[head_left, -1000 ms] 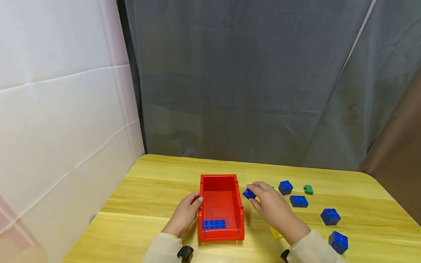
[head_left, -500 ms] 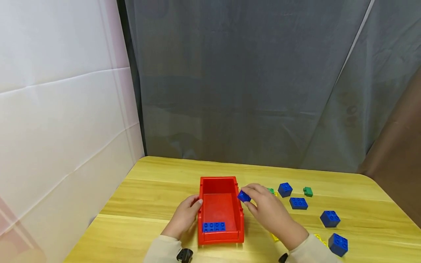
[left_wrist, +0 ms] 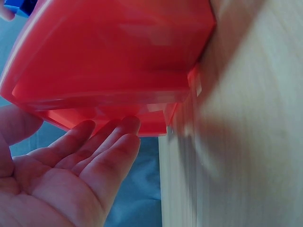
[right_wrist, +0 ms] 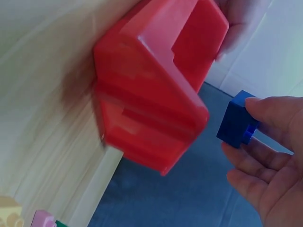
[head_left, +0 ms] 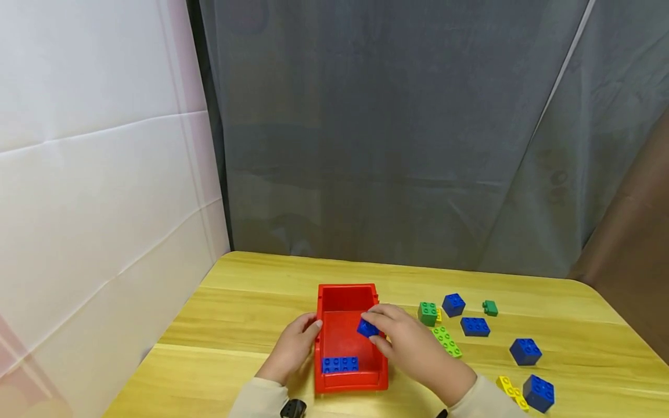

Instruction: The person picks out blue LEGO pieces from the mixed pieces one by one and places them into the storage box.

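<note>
My left hand [head_left: 294, 345] holds the left wall of a red open-topped plastic bin [head_left: 351, 382], its thumb at the rim. In the left wrist view the fingers [left_wrist: 113, 163] lie along the outside of that wall, under the rim. A small blue toy brick [head_left: 367, 328] is pinched between thumb and fingers of my right hand [head_left: 413, 348], over the right part of the bin. The right wrist view shows this brick [right_wrist: 233, 123] held above the rim, apart from the bin. Blue studded bricks [head_left: 340, 364] lie at the near end inside the bin.
Right of the bin lie a green brick [head_left: 427, 313], a lime brick [head_left: 446, 341], yellow pieces [head_left: 512, 393] and a small green piece [head_left: 489, 307]. Several blue bricks [head_left: 525, 352] are spread farther right. A grey curtain [head_left: 366, 145] hangs behind the wooden table [head_left: 251, 278].
My right hand has moved left with the blue brick, from beside the bin to over it. The green and lime bricks have come into sight. My left hand stays at the bin.
</note>
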Available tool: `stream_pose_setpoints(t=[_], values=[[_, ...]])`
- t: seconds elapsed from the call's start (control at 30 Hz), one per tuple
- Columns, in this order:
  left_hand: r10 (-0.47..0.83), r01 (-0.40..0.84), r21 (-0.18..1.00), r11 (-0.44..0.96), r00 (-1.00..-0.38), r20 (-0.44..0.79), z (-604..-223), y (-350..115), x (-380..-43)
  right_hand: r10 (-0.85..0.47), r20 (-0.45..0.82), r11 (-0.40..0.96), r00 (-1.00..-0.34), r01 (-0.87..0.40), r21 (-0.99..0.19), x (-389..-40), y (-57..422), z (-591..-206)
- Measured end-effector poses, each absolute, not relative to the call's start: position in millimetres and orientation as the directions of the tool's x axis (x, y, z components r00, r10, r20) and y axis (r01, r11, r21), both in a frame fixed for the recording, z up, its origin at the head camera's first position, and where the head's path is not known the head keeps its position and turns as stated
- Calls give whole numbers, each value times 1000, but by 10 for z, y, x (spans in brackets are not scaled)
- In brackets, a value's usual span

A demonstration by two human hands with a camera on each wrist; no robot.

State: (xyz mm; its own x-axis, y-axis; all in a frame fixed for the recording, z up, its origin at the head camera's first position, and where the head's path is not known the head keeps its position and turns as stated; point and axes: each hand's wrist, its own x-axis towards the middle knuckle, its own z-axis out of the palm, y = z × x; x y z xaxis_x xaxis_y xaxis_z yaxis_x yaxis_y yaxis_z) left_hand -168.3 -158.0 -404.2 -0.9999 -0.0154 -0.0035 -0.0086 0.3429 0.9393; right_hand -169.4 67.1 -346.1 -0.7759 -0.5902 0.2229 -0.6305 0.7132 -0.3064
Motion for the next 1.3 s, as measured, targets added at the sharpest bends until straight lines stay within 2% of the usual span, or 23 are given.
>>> stream_pose_setpoints(t=[0.4, 0.63, 1.1, 1.3], values=[[-22, -9, 938, 347, -1000, -1, -4038, -1576, -1682, -674, 122, 687, -728, -679, -257, -1654, 531, -3488], [-15, -7, 940, 340, -1000, -2, -4045, -1581, -1680, -712, 123, 663, -692, -719, -207, -1675, 484, -3564], [-12, -5, 939, 344, -1000, -1, -4060, -1599, -1687, -686, 38, 705, -727, -676, -215, -1685, 479, -3599], [-11, 1, 939, 345, -1000, 5, -4053, -1597, -1707, -693, 26, 703, -720, -683, -198, -1698, 491, -3588]])
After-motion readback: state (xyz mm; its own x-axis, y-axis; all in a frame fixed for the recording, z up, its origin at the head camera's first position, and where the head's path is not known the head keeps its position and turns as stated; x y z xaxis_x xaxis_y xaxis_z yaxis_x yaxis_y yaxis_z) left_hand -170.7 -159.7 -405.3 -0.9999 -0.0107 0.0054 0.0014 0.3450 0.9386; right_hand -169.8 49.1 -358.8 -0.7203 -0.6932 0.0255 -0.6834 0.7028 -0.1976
